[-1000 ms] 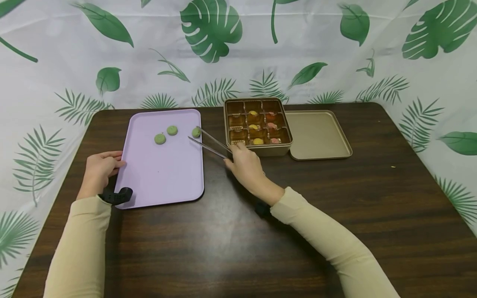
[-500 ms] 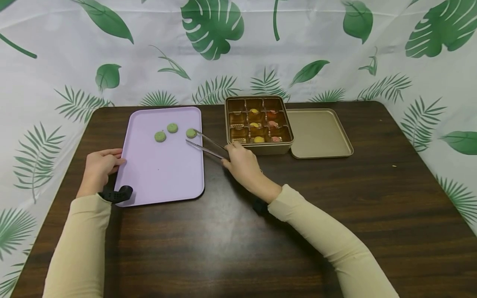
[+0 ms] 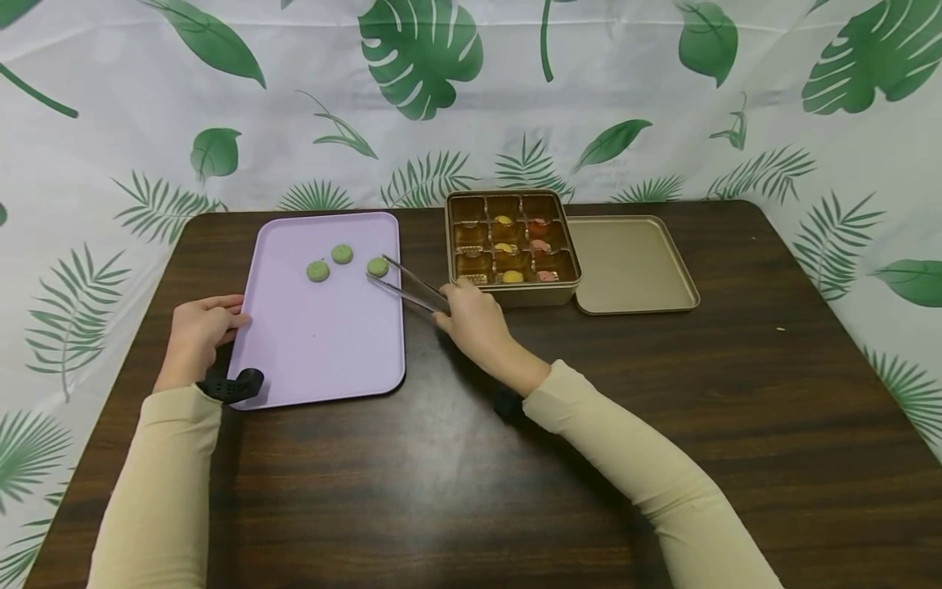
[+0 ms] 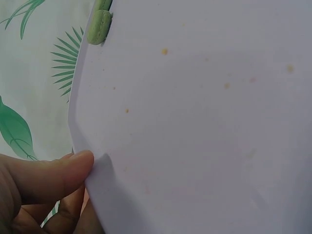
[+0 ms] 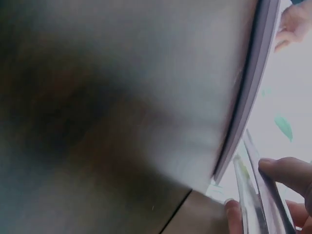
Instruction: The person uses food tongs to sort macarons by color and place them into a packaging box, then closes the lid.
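Observation:
My left hand (image 3: 199,335) pinches the left edge of a lilac tray (image 3: 316,343); its thumb (image 4: 73,168) lies on top of the rim in the left wrist view. In my right hand (image 3: 478,323) is a pair of metal tongs (image 3: 415,290), their tips spread over the tray's right side. One green macaron (image 3: 378,267) lies flat by the upper tip, with a gap to the lower tip. Two more green macarons, a left one (image 3: 318,271) and a farther one (image 3: 342,254), rest left of it. The right wrist view shows the tongs' arms (image 5: 256,190) between thumb and fingers.
Right of the tray stands a gold tin (image 3: 545,296) with a divided insert; yellow macarons (image 3: 513,277) sit in its middle column and pink ones (image 3: 540,245) in its right column. A gold lid (image 3: 633,266) lies beside it. Behind the table (image 3: 456,474) hangs a leaf-print cloth.
The rightmost green macaron, tilted near the tray's right rim at first, now lies flat farther left. My right hand and the tongs have shifted slightly left; my left hand stays on the tray.

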Motion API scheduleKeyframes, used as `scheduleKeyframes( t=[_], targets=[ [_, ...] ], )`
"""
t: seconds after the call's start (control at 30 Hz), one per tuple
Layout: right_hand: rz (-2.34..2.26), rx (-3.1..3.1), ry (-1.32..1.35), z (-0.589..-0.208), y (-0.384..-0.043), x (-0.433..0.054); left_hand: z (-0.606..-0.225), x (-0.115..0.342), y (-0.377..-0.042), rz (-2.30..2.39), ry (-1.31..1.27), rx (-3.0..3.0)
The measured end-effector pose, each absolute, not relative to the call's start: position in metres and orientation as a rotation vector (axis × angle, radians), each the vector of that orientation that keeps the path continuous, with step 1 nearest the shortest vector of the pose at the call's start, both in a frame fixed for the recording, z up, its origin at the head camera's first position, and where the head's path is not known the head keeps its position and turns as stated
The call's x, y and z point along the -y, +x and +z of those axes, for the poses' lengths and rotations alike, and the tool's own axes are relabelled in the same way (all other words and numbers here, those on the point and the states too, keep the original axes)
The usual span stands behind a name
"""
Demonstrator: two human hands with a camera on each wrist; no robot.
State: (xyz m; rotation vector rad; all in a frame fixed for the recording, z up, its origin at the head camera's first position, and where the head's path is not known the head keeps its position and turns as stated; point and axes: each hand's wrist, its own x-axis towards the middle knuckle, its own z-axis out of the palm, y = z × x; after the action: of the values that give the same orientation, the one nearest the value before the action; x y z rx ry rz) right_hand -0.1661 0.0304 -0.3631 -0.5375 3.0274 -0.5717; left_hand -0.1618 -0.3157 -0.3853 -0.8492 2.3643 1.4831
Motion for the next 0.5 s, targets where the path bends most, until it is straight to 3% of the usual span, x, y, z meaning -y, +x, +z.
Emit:
scheduleKeyframes(
  t=[0.5],
  targets=[
    [-0.581, -2.97, -0.622, -0.3599, -0.1682, -0.0345, -0.3843, 0.3156, -0.1611, 1.443, -0.847, -2.375]
  ],
)
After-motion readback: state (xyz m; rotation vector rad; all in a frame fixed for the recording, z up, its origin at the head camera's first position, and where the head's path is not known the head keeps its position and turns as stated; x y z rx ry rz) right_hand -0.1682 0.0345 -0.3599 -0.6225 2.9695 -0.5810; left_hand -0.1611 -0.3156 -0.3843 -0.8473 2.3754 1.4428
